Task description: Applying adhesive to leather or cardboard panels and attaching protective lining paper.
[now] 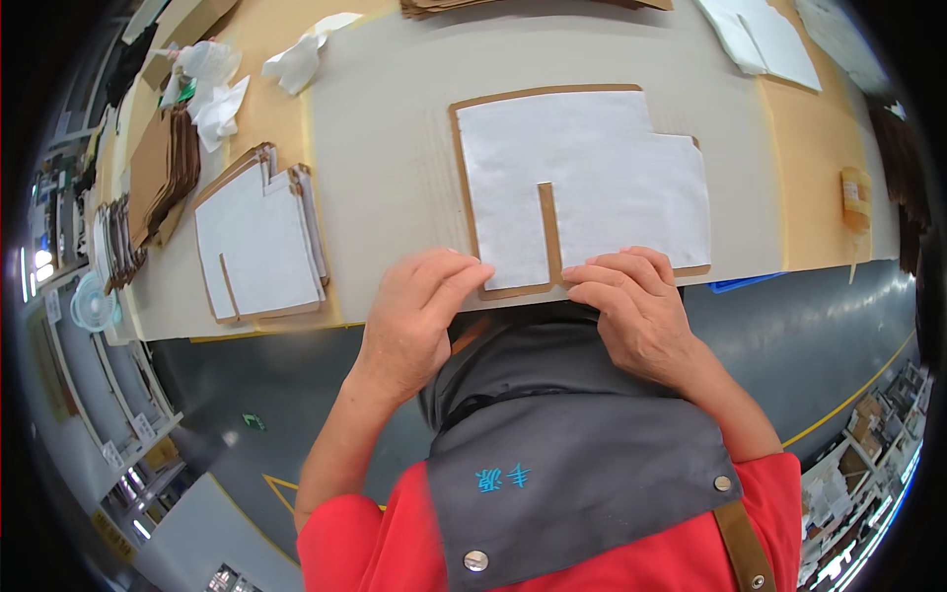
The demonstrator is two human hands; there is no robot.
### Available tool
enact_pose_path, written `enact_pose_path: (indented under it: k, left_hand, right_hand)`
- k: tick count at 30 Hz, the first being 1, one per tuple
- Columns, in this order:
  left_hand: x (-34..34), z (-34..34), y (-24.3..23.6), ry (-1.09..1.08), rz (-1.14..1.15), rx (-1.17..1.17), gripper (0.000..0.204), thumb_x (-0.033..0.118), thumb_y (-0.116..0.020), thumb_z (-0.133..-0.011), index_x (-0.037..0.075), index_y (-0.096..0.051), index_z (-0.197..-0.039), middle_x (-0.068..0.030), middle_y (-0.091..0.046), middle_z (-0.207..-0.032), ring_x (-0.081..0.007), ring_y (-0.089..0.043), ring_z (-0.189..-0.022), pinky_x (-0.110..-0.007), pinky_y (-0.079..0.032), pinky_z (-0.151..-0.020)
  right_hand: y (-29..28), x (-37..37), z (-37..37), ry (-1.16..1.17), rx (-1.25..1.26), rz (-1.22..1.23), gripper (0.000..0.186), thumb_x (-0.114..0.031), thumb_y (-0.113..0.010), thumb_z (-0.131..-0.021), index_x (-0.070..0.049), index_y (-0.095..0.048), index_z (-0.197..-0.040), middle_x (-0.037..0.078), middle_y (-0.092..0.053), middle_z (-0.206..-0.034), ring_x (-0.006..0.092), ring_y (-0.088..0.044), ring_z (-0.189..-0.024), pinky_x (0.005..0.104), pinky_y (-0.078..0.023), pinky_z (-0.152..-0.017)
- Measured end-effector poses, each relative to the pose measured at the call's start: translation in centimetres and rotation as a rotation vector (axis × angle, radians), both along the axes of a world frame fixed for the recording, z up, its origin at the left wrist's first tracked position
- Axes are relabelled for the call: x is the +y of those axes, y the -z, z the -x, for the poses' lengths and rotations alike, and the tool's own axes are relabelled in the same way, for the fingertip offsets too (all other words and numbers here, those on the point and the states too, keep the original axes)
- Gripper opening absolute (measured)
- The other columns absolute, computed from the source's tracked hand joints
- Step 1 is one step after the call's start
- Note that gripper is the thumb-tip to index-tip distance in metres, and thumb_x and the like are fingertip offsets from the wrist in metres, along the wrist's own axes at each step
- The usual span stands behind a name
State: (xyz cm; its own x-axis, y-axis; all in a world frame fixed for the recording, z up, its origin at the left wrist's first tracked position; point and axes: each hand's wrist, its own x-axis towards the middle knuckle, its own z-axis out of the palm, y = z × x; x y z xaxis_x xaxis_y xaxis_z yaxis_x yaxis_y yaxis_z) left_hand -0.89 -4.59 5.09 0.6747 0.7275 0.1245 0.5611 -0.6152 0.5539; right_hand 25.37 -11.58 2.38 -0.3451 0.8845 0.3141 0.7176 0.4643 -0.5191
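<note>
A flat white panel with brown borders lies before me on the table. It has a step cut at its far right corner and a narrow brown slot strip running in from its near edge. My left hand is closed, its fingertips pinching the panel's near left corner. My right hand has its fingers bent together at the near edge, just right of the strip's lower end. What lies beneath both hands' fingertips is partly hidden. To the left sits a stack of similar brown-edged white panels.
Brown pieces are piled at the table's left, near crumpled white paper. More brown sheets lie at the far edge. White sheets rest at the far right. An amber bottle stands by the right edge; a small fan is at left.
</note>
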Motion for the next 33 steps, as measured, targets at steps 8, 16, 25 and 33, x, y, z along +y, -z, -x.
enact_pose_path:
  k: [8,16,25,33]
  left_hand:
    - [-2.0,0.6,1.5,0.026,-0.105,0.057,0.041,0.001,-0.066,-0.077,0.007,-0.069,-0.118,-0.0020,-0.064,-0.121,-0.0235,-0.058,-0.110,-0.036,-0.045,-0.090]
    - [-2.3,0.6,1.5,0.040,-0.058,0.047,0.042,0.000,-0.066,-0.078,0.008,-0.070,-0.118,-0.0024,-0.064,-0.121,-0.0231,-0.059,-0.110,-0.036,-0.045,-0.091]
    - [-1.6,-2.7,2.2,0.073,-0.100,-0.032,0.039,-0.004,-0.063,-0.078,0.005,-0.069,-0.115,-0.0048,-0.063,-0.114,-0.0239,-0.059,-0.111,-0.037,-0.046,-0.091]
    - [1.0,-4.5,2.0,0.022,-0.162,-0.008,0.041,-0.002,-0.059,-0.085,0.001,-0.063,-0.126,-0.0122,-0.061,-0.125,-0.0286,-0.054,-0.126,-0.043,-0.044,-0.100]
  right_hand:
    - [0.4,1.7,3.4,-0.172,-0.036,0.013,0.019,-0.009,-0.059,-0.087,-0.011,-0.062,-0.105,-0.001,-0.065,-0.115,0.0154,-0.059,-0.111,0.0387,-0.041,-0.103]
    - [-0.2,1.9,1.4,-0.166,-0.089,0.011,0.021,-0.006,-0.061,-0.084,-0.011,-0.063,-0.104,-0.001,-0.066,-0.113,0.0160,-0.060,-0.108,0.0386,-0.041,-0.101]
    - [0.4,0.2,-1.4,-0.051,-0.068,0.041,0.031,0.005,-0.061,-0.077,-0.010,-0.063,-0.105,0.002,-0.066,-0.112,0.0203,-0.061,-0.106,0.0368,-0.043,-0.095]
    - [-2.0,3.9,-1.9,0.052,-0.155,0.097,0.048,-0.010,-0.066,-0.087,-0.008,-0.055,-0.133,0.006,-0.056,-0.141,0.0248,-0.053,-0.129,0.0440,-0.037,-0.110]
